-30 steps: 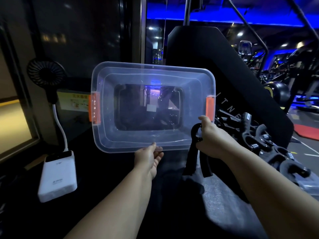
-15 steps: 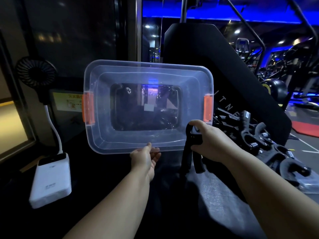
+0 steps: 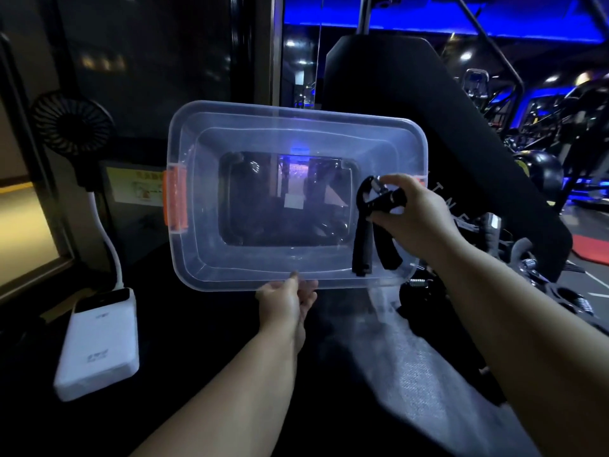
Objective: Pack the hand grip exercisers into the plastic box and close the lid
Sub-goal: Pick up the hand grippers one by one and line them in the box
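A clear plastic box with orange side latches is tilted up so its open mouth faces me. My left hand grips the middle of its near rim. My right hand holds a black hand grip exerciser by its spring end, handles hanging down, in front of the box's right side just inside the opening. The box looks empty inside. Several more black exercisers lie in a pile on the right, partly hidden behind my right arm.
A white power bank with a small black fan on a white stalk sits at left. A big black padded gym machine rises behind the box. Dark mat surface lies below my arms.
My right hand has lifted the exerciser from below the box's rim up and in front of its opening. The box and my left hand have hardly moved.
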Demonstrator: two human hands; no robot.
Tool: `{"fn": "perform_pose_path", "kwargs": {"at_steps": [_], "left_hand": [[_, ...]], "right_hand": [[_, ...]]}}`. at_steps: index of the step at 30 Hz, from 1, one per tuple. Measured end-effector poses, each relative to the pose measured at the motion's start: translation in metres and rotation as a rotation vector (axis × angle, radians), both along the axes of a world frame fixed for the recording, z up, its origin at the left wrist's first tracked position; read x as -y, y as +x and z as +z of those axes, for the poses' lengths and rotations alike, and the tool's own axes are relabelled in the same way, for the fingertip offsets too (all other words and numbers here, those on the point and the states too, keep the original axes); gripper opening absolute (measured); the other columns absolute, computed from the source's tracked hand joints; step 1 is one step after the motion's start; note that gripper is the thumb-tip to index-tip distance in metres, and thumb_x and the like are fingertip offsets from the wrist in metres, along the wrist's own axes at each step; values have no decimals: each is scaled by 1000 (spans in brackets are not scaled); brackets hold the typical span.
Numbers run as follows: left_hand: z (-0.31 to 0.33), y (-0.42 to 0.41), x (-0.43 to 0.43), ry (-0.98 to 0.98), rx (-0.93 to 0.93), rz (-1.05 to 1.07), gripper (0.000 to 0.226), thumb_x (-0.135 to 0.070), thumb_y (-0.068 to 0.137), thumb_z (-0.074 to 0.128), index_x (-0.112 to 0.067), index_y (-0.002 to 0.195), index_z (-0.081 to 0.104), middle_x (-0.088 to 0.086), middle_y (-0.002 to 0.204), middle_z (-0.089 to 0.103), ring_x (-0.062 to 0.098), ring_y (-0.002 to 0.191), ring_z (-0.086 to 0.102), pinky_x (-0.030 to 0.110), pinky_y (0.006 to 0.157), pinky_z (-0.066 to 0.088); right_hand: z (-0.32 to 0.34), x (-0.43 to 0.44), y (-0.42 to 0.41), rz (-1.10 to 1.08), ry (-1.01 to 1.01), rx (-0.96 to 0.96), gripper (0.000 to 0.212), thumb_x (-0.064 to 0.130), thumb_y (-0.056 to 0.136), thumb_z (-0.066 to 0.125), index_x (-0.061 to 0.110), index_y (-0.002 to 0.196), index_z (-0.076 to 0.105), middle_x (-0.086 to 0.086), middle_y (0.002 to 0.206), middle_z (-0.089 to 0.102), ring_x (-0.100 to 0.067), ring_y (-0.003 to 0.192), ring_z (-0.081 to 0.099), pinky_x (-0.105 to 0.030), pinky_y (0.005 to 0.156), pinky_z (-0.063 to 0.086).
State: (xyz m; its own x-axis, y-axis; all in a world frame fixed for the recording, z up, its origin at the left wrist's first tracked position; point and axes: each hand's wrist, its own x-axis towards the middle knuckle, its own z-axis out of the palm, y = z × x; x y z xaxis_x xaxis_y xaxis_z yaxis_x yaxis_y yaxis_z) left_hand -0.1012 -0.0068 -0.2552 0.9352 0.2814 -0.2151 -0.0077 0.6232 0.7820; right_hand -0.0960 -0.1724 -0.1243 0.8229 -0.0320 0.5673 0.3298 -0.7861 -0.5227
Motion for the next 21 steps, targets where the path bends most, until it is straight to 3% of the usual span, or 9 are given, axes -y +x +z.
{"fn": "perform_pose_path", "kwargs": {"at_steps": [3, 7, 11, 15, 21], "left_hand": [[-2, 5, -1, -13, -1, 17, 26, -6, 95, 53, 3, 118, 46, 24, 95, 64, 24, 70, 68, 33, 62, 54], [-3, 8, 1, -10, 13, 49, 18, -11, 94, 57, -4, 107, 46, 23, 98, 63, 27, 79, 66, 31, 62, 53], [1, 8, 5, -47, 24, 79, 18, -8, 94, 55, -13, 89, 39, 14, 82, 59, 21, 66, 64, 30, 61, 52], [1, 7, 6, -58, 48, 83, 19, -7, 95, 54, -14, 88, 37, 13, 76, 58, 18, 59, 65, 29, 60, 53], [6, 6, 6, -52, 38, 109, 21, -8, 94, 54, -16, 86, 37, 9, 73, 58, 15, 56, 65, 29, 62, 53]], "right_hand": [[-4, -9, 28, -30, -11, 27, 49, 20, 84, 63, 35, 129, 50, 2, 104, 64, -20, 93, 59, -24, 75, 40], [-16, -20, 65, -111, -115, -10, 51, 18, 88, 53, 36, 135, 43, -11, 114, 65, -32, 101, 60, -30, 78, 43], [-30, -23, 92, -141, -140, -68, 54, 14, 88, 48, 35, 137, 41, -16, 113, 64, -36, 100, 60, -34, 80, 46], [-38, -23, 112, -169, -160, -114, 50, 11, 87, 48, 28, 134, 43, -19, 116, 61, -38, 105, 56, -37, 84, 44], [-44, -24, 141, -188, -209, -122, 39, 7, 88, 46, 18, 126, 44, -22, 109, 60, -40, 99, 55, -36, 73, 37]]}}
